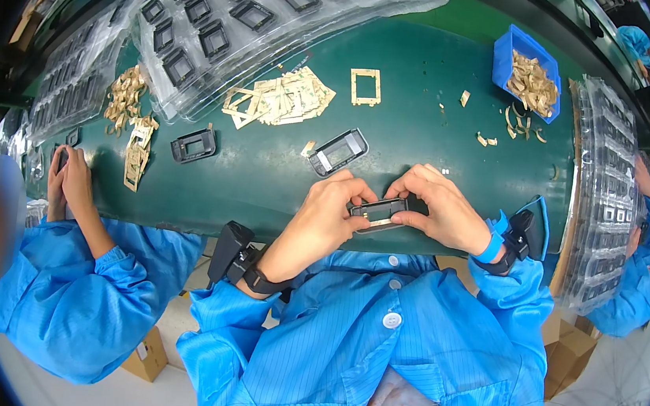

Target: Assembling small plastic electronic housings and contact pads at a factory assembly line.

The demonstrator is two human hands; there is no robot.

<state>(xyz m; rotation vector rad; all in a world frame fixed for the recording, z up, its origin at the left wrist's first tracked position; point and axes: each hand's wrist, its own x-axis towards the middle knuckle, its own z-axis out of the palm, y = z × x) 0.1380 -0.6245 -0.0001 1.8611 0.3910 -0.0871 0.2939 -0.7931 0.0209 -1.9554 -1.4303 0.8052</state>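
Near the table's front edge, a small black plastic frame [384,204] is gripped at both ends between my hands. My left hand [325,213] pinches its left end with thumb and fingers, while my right hand [441,207] is closed on the right end. A tan strip [377,223] shows along the frame's near side; whether it is stuck down I cannot tell. Just beyond my left hand lies another black frame [339,153] with a pale inner border, and a third black frame [193,145] rests farther left.
Tan cut-out frames [284,100] lie heaped mid-table, one single tan frame [366,87] beside them. A blue bin [503,59] holds tan scraps. Clear trays [193,98] of black frames stand far left, more trays [604,201] at right. A co-worker [86,289] sits at left.
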